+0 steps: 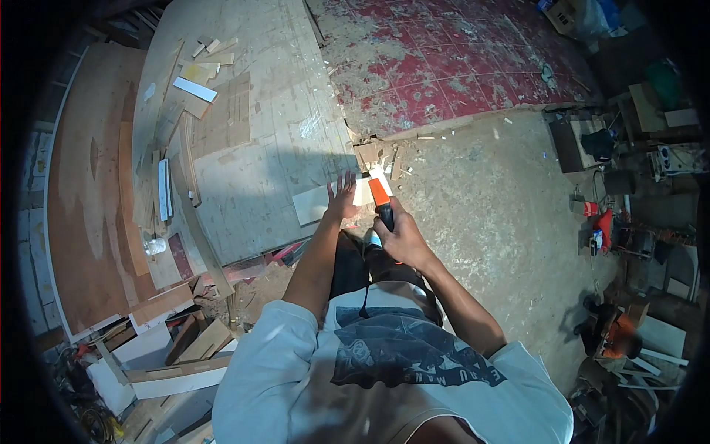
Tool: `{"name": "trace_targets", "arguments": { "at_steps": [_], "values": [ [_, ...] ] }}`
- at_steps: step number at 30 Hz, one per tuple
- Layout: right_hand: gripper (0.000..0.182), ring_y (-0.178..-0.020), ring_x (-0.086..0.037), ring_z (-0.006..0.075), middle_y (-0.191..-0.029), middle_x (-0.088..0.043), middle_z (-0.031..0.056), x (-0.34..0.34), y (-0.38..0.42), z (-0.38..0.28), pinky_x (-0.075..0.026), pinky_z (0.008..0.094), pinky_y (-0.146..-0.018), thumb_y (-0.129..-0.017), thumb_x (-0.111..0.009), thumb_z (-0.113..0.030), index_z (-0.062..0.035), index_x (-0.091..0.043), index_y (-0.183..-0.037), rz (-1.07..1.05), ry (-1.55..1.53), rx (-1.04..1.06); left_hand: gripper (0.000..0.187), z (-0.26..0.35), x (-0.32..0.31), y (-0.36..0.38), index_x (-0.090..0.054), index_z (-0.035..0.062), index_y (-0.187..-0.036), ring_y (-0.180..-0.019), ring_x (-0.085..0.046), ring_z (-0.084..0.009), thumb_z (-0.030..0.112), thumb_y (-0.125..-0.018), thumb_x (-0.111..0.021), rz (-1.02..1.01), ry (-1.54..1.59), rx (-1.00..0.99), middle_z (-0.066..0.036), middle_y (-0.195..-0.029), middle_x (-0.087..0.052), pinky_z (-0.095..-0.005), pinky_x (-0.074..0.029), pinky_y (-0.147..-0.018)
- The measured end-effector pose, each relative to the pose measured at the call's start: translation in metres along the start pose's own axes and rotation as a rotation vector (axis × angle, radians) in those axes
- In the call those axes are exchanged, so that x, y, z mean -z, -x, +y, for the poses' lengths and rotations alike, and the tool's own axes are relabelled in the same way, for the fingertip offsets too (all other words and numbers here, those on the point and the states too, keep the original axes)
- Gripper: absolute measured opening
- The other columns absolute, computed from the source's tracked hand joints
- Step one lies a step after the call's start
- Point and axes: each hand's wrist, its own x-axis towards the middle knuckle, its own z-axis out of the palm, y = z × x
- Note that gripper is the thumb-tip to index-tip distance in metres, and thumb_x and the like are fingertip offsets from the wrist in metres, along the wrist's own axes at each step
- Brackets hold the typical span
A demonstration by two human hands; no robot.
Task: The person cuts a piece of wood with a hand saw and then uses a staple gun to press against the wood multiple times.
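Note:
A pale board lies at the near right corner of the wooden worktop, its right end reaching past the edge. My left hand presses flat on it with fingers spread. In my right hand is an orange-and-black hand tool, my fingers closed round its black grip. The tool's orange body overlaps the right end of the board in this view. Its front end is washed out by bright light, so its exact kind does not show.
Wood offcuts lie on the floor beyond the tool. The worktop carries thin strips and a white-faced piece. A large brown panel stands at the left, with scrap boards below it. Tools and boxes line the right side.

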Motion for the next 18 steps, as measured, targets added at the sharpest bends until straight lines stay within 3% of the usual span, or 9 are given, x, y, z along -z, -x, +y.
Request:
{"name": "trace_targets", "arguments": {
  "at_steps": [8, 12, 14, 17, 18],
  "values": [
    [0.034, -0.068, -0.052, 0.0131, -0.076, -0.056, 0.0071, -0.002, -0.009, -0.004, -0.044, 0.0322, -0.060, -0.091, -0.058, -0.007, 0.0035, -0.050, -0.122, -0.025, -0.008, -0.044, 0.120, -0.003, -0.002, -0.002, -0.003, 0.0061, -0.158, -0.153, -0.001, -0.0349, 0.043, -0.074, -0.080, 0.057, 0.107, -0.022, -0.013, -0.166, -0.002, -0.0653, 0.000, -0.117],
    [0.030, -0.065, -0.052, 0.0143, -0.072, -0.055, 0.0061, -0.014, -0.026, -0.002, -0.044, 0.0327, -0.058, -0.090, -0.059, -0.008, 0.0052, -0.051, -0.116, 0.035, 0.070, 0.054, 0.118, -0.007, -0.020, -0.003, -0.009, 0.0072, -0.158, -0.153, -0.006, -0.0350, 0.042, -0.071, -0.082, 0.278, -0.007, -0.096, -0.013, -0.165, -0.010, -0.0665, -0.002, -0.116],
    [0.029, -0.060, -0.053, 0.0150, -0.068, -0.053, 0.0051, -0.011, -0.043, -0.007, -0.044, 0.0332, -0.055, -0.090, -0.060, -0.010, 0.0064, -0.051, -0.112, 0.099, -0.019, 0.180, 0.118, -0.014, -0.022, -0.007, -0.009, 0.0086, -0.158, -0.153, -0.007, -0.0352, 0.041, -0.071, -0.082, 0.213, -0.014, -0.096, -0.012, -0.166, -0.010, -0.0665, -0.002, -0.116],
    [0.019, -0.050, -0.052, 0.0123, -0.066, -0.053, 0.0046, 0.019, -0.074, -0.042, -0.044, 0.0328, -0.044, -0.092, -0.055, -0.014, -0.0002, -0.050, -0.103, -0.063, -0.190, -0.097, 0.117, -0.013, -0.017, -0.007, -0.010, 0.0117, -0.158, -0.152, -0.009, -0.0352, 0.039, -0.071, -0.083, 0.148, 0.006, -0.081, -0.009, -0.165, -0.011, -0.0664, -0.003, -0.116],
    [0.019, -0.050, -0.052, 0.0123, -0.066, -0.053, 0.0046, 0.024, -0.086, -0.047, -0.044, 0.0328, -0.044, -0.092, -0.055, -0.014, -0.0002, -0.050, -0.103, -0.062, -0.193, -0.100, 0.118, -0.010, -0.013, -0.004, -0.009, 0.0116, -0.158, -0.152, -0.009, -0.0352, 0.039, -0.070, -0.083, 0.132, 0.006, -0.066, -0.009, -0.165, -0.012, -0.0664, -0.002, -0.116]
  ]
}}
